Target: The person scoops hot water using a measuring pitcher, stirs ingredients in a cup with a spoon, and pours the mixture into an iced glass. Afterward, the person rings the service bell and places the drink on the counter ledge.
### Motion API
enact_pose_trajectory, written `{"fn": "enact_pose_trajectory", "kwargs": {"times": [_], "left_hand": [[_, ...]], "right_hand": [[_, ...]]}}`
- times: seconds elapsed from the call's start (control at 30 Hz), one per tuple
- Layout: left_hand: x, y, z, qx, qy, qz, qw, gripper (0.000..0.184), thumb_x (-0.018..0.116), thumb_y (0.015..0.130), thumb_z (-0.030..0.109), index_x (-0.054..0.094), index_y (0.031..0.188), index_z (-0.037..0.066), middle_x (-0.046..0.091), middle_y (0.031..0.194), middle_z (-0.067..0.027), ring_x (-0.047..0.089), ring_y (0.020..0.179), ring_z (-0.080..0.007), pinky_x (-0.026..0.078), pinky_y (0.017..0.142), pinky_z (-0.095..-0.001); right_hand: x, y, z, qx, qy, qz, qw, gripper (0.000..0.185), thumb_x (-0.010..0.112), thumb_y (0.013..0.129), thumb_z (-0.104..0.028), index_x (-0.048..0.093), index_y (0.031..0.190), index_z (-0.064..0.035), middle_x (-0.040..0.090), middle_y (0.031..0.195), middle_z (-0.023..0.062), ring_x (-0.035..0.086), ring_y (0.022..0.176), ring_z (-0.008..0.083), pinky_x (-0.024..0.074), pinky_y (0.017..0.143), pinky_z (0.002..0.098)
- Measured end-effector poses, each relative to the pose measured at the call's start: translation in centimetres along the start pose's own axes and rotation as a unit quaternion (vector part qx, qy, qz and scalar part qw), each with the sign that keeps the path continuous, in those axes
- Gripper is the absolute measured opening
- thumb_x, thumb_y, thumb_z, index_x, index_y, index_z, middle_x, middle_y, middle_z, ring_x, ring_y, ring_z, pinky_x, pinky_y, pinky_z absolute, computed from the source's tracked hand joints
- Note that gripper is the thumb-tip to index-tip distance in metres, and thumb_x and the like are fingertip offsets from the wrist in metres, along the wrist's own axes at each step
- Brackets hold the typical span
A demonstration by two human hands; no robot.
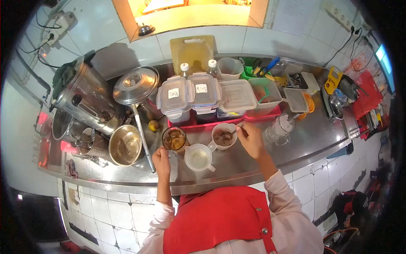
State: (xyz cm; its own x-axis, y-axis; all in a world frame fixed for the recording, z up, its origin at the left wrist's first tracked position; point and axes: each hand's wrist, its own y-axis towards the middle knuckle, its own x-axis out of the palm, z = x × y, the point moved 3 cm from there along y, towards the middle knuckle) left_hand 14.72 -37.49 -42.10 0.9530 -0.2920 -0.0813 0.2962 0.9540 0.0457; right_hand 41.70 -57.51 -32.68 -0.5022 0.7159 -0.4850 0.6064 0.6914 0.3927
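My left hand (161, 161) is closed at the near left side of a glass mug (181, 148), apparently round its handle, which the fingers hide. Dark brown liquid with ice or foam on top fills the mug. In my right hand (252, 142), a spoon (234, 131) is pinched by its handle, and its bowl end dips into a white plastic jug (225, 147). That jug contains a brown mixture. Between the hands stands a second white jug (198, 158) with a pale, clear liquid in it.
Lidded plastic tubs (174, 96) line a red tray (198, 128) behind the mug. A metal bowl (126, 145), a long-handled metal tool (143, 137) and a big steel urn (86, 93) stand left. Glass mugs (280, 129) are at right. The steel counter's edge (211, 184) runs before me.
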Motion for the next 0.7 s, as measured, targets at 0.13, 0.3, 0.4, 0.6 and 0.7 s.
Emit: {"fn": "enact_pose_trajectory", "kwargs": {"times": [0.13,0.3,0.4,0.6,0.7], "left_hand": [[0.0,-0.2,0.9,-0.015,0.021,0.011,1.0,0.036,0.043,0.096,0.019,0.043,0.061,0.01,0.042,0.057,0.0039,0.035,0.052,-0.0044,0.029,0.048,-0.0231],[-0.3,0.7,0.1,-0.02,0.053,-0.024,0.998,0.037,0.042,0.098,0.021,0.045,0.063,0.009,0.043,0.058,0.004,0.036,0.052,-0.0046,0.029,0.048,-0.0229],[-0.5,1.4,-0.2,-0.02,0.033,-0.033,0.999,0.041,0.043,0.099,0.023,0.044,0.061,0.008,0.038,0.058,0.0061,0.031,0.055,-0.0041,0.024,0.048,-0.0261],[-0.4,2.0,-0.3,-0.023,0.037,-0.039,0.998,0.037,0.04,0.1,0.022,0.047,0.065,0.011,0.043,0.06,0.0058,0.035,0.052,-0.0037,0.026,0.048,-0.0219],[-0.4,2.1,-0.8,-0.015,0.01,-0.027,0.999,0.037,0.041,0.1,0.022,0.047,0.065,0.011,0.042,0.06,0.0065,0.034,0.052,-0.0031,0.025,0.048,-0.022]], "right_hand": [[1.2,-0.1,0.7,-0.003,0.028,-0.105,0.994,0.016,0.058,0.09,-0.014,0.055,0.085,0.0011,0.053,0.066,0.0132,0.05,0.056,0.0214,0.0396,0.054,0.0341],[1.9,1.3,0.8,-0.058,0.078,-0.087,0.991,0.017,0.06,0.088,-0.015,0.057,0.085,0.0013,0.053,0.064,0.0136,0.051,0.056,0.0224,0.0406,0.054,0.0338],[0.8,1.6,3.8,0.003,0.022,-0.043,0.999,0.017,0.061,0.087,-0.015,0.059,0.085,0.0014,0.054,0.064,0.0138,0.054,0.059,0.023,0.0417,0.055,0.034],[-4.7,4.9,3.8,0.145,-0.151,-0.012,0.978,0.023,0.064,0.085,-0.023,0.061,0.086,-0.0008,0.062,0.072,0.0167,0.063,0.07,0.0317,0.0461,0.062,0.0409],[-8.2,11.1,6.6,-0.016,-0.313,0.117,0.942,0.019,0.063,0.083,-0.018,0.065,0.088,0.0002,0.066,0.084,0.0184,0.062,0.079,0.0355,0.0482,0.07,0.0398]]}}
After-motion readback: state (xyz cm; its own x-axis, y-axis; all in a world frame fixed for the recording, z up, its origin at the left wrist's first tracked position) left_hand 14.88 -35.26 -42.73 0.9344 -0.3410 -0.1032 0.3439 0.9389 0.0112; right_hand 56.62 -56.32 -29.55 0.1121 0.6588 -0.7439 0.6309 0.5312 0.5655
